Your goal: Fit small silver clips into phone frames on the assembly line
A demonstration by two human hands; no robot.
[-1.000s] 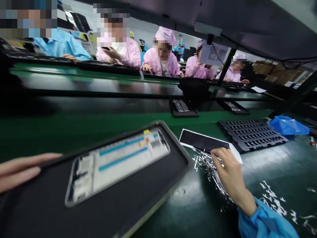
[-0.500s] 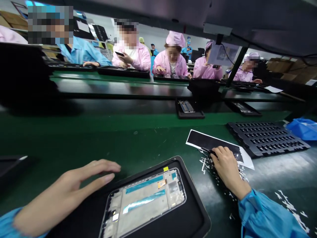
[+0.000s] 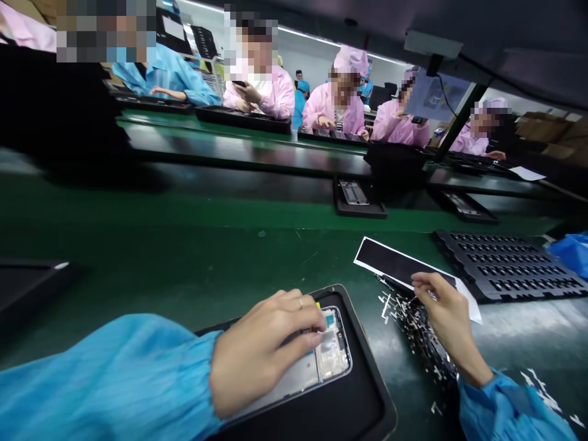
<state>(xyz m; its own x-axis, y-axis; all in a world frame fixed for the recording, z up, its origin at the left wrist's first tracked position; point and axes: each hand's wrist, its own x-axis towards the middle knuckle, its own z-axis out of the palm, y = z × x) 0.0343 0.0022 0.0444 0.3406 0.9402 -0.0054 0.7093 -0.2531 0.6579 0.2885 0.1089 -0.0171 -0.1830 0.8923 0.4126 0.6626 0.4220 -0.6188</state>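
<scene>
A silver phone frame (image 3: pixel 331 356) in a black tray (image 3: pixel 365 386) on a green tabletop (image 3: pixel 160 269).
The left hand (image 3: pixel 269 343) covers part of the frame; I can't tell if it grips. The right hand (image 3: pixel 448 309) curls by little scraps (image 3: pixel 425 337); I can't tell if it holds any.

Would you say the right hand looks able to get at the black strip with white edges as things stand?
Probably yes: the right hand is very near the black strip, and nothing seems to cover the strip's left part.

Pale glare on green worktop (image 3: pixel 505 331)
</scene>
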